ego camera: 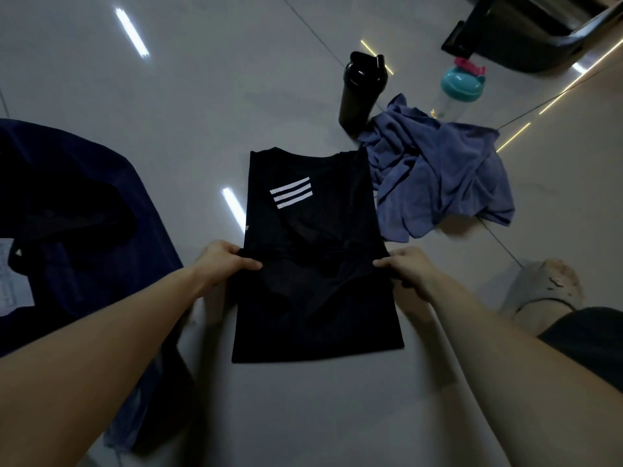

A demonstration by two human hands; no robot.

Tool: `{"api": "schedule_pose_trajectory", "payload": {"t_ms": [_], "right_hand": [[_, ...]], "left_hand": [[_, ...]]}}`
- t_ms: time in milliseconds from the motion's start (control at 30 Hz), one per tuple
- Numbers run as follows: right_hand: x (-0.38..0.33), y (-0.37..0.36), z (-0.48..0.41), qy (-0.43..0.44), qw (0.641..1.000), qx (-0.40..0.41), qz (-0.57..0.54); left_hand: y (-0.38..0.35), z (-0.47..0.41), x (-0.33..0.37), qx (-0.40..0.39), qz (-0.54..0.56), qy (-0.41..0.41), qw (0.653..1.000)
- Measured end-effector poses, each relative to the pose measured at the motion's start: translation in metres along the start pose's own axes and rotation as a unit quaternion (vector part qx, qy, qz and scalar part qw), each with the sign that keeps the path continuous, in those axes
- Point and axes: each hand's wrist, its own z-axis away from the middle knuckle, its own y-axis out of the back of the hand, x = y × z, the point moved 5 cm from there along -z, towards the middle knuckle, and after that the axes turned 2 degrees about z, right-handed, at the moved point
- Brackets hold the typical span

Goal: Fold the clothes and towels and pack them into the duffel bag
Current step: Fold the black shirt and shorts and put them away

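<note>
The left hand's fingers (pixel 249 264) are curled over a crosswise edge of the black shirt (pixel 313 315), pinching it at its 9 o'clock side. The right hand's fingers (pixel 382 263) pinch the same edge at the 3 o'clock side. The left hand (pixel 224 261) and right hand (pixel 409 269) sit level with each other, and the cloth between them looks slightly slack.

The shirt lies on the floor (pixel 202 96) with its long axis running 12 to 6. Its collar end and three white stripes (pixel 291 193) are toward 12, and a straight lower edge is toward 6, nearest the person. The held edge crosses that axis about halfway along. I cannot tell whether it is the hem or a crease.

I judge the fold goes straight along the axis toward 12, both hands travelling evenly so the sides stay aligned.

The navy duffel bag (pixel 84 203) lies open at 9 o'clock of the shirt, nearer the left hand. A crumpled blue towel (pixel 438 176) lies unfolded at 2 o'clock, touching the shirt's far corner, nearer the right hand.
</note>
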Motion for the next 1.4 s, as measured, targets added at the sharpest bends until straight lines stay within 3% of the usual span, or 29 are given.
{"api": "schedule_pose_trajectory", "payload": {"t_ms": [100,233,333,567,633,700,800,900,1067,1167,1233,1300,1400], "right_hand": [[-0.011,-0.003,0.008,0.062,0.997,-0.041,-0.038],[-0.017,-0.005,0.012,0.068,0.995,-0.034,-0.058],[-0.020,-0.006,0.016,0.033,0.991,-0.050,-0.122],[-0.019,-0.013,0.022,-0.060,0.938,-0.202,-0.275],[-0.018,-0.011,0.017,-0.080,0.939,-0.214,-0.258],[-0.014,-0.011,0.011,-0.087,0.961,-0.192,-0.176],[-0.007,-0.010,-0.007,-0.025,0.997,-0.078,0.010],[-0.012,-0.008,-0.010,0.050,0.987,0.055,0.143],[-0.005,-0.001,-0.012,0.057,0.969,0.136,0.196],[0.000,0.006,-0.012,0.052,0.959,0.162,0.228],[0.003,0.008,-0.009,0.048,0.952,0.182,0.242],[-0.001,0.006,-0.004,0.079,0.932,0.227,0.273],[-0.023,-0.018,0.009,0.268,0.853,0.255,0.370]], "left_hand": [[-0.004,0.007,0.010,-0.023,0.030,-0.042,0.998],[-0.010,0.012,0.015,0.024,0.041,-0.064,0.997],[-0.017,0.016,0.017,0.000,0.134,-0.032,0.990],[-0.023,0.029,0.022,-0.122,0.283,0.082,0.948],[-0.020,0.031,0.021,-0.147,0.277,0.103,0.944],[-0.020,0.028,0.020,-0.147,0.271,0.108,0.945],[-0.008,0.004,0.006,0.009,0.189,0.073,0.979],[0.004,-0.007,0.001,0.152,0.096,0.005,0.984],[-0.009,-0.001,0.019,0.158,-0.066,-0.092,0.981],[-0.008,0.003,0.019,0.189,-0.130,-0.097,0.968],[-0.006,0.009,0.019,0.231,-0.198,-0.141,0.942],[-0.014,0.018,0.023,0.270,-0.310,-0.253,0.876],[-0.048,0.029,0.022,0.211,-0.401,-0.395,0.799]]}}
